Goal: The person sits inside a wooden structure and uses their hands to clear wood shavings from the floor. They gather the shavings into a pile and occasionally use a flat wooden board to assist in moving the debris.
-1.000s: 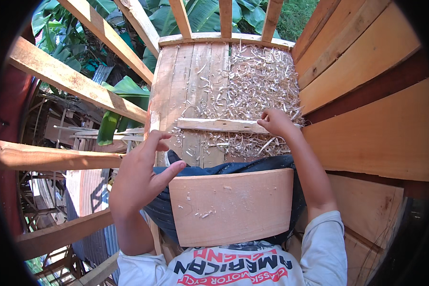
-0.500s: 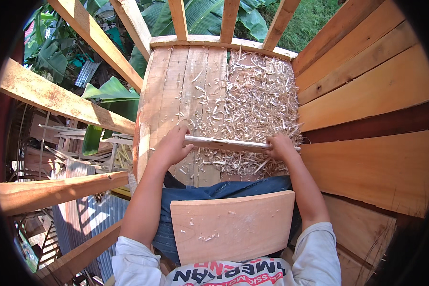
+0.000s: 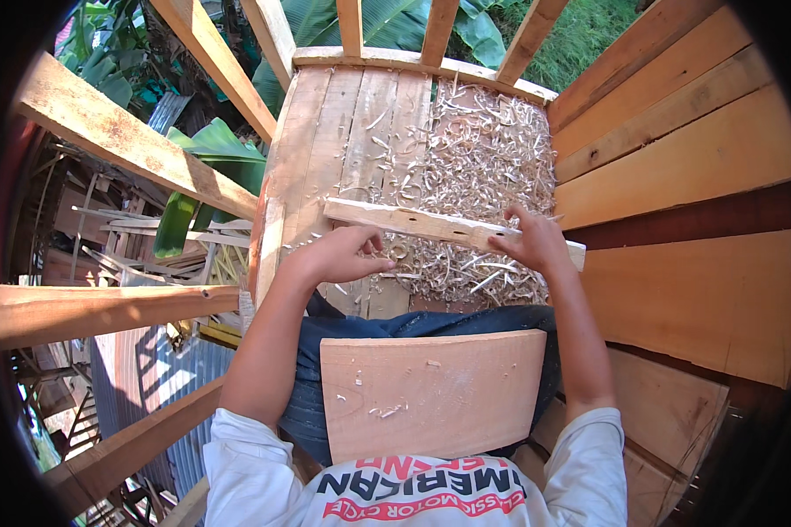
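Right hand (image 3: 540,243): grips wooden strip (image 3: 435,226) | left hand (image 3: 344,255): fingers parted, beside strip | shavings (image 3: 492,158): around strip

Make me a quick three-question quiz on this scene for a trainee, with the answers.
1. Which hand grips the wooden strip?
2. On the planks, where are the shavings thickest: (a) left side, (b) right side?
3. True or false: a few shavings also lie on the wide board nearest the person's body.

Key: 1. The right hand. 2. b. 3. True.
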### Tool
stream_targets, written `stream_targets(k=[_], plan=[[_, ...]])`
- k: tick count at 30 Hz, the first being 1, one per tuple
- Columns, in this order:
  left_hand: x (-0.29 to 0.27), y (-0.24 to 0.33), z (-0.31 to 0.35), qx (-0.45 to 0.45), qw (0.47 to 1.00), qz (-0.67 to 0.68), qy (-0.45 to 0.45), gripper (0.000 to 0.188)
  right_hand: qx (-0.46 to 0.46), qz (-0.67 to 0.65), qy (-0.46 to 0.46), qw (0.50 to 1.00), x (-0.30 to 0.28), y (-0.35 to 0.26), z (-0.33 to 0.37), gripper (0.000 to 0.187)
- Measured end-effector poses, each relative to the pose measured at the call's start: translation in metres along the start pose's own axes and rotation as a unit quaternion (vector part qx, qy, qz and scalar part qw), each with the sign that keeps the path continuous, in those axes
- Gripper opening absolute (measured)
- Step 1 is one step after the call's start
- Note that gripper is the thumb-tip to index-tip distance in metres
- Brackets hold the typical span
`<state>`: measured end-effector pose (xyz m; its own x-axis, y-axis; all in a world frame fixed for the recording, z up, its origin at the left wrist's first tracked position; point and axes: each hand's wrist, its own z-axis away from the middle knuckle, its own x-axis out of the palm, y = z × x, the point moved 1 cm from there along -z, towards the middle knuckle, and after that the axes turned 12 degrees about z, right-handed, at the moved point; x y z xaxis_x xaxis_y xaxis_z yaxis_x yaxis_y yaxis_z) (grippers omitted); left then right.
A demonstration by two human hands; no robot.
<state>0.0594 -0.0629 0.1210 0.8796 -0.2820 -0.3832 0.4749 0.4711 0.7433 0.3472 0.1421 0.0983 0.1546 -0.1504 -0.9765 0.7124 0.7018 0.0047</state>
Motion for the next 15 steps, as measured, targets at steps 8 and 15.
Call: stream_targets(k=[8,15], plan=[[0.073,0.071,0.114,0.048,0.979,-0.176,-0.092,0.084,0.068,0.009,0.044,0.997,-0.075,-0.014,0.07,0.067],[0.087,0.051,0.109,0.207,0.963,-0.171,0.021,0.077,0.089,0.011,0.133,0.987,-0.136,-0.037,0.128,0.062]])
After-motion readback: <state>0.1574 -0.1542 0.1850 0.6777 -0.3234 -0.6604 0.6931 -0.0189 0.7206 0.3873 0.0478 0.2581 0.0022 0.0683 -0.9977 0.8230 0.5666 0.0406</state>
